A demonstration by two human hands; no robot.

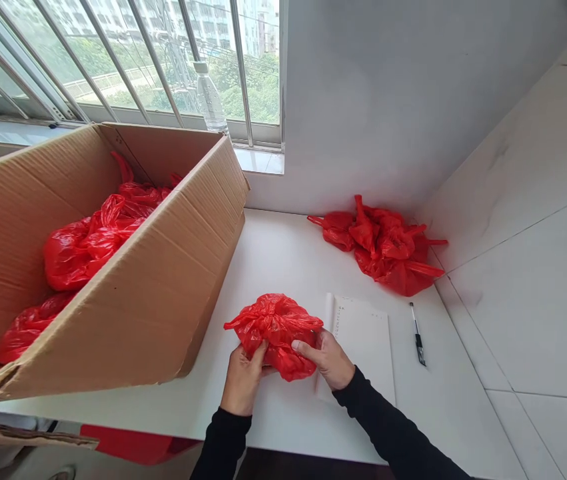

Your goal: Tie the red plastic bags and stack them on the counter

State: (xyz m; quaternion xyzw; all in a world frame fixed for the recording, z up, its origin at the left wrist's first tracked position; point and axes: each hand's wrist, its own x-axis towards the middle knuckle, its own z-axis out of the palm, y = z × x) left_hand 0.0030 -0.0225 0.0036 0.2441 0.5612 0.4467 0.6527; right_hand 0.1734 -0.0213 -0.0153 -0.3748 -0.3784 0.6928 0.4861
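Between my two hands is a knotted red plastic bag [276, 330], raised over the white table near its front edge. My left hand [244, 377] grips its lower left side, thumb on the front. On the lower right, my right hand [330, 360] closes on the bag with the thumb pressed against the plastic. The bag's contents are hidden. Just right of it lies an open notebook [363, 340] with some writing on the page, partly covered by my right hand and sleeve.
A large open cardboard box [163, 293] holding several red bags [93, 240] stands at the left. More knotted red bags [388, 243] are heaped in the back right corner. A pen [418, 337] lies near the tiled wall. A plastic bottle [210, 100] stands at the barred window.
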